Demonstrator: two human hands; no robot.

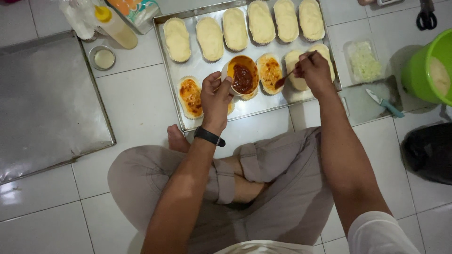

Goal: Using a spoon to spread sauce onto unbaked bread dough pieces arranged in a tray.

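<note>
My left hand [215, 96] holds a small white bowl [242, 75] of red sauce above a metal baking tray [212, 115]. My right hand [314, 70] grips a spoon [285, 78], its tip lying on a sauce-covered oval dough piece [269, 71]. Another sauced dough piece [190, 96] lies at the tray's near left. Several plain pale dough ovals in paper cups, one of them [209, 38], line the tray's far row. One plain piece [295, 66] sits partly under my right hand.
I sit cross-legged on white floor tiles. A second metal tray [47, 103] lies at left. A yellow-capped squeeze bottle [115, 26] and small tin [103, 58] stand behind it. At right are a plastic tub of shredded white food [363, 61], a knife [383, 102], a green bucket [426, 68], scissors [426, 16].
</note>
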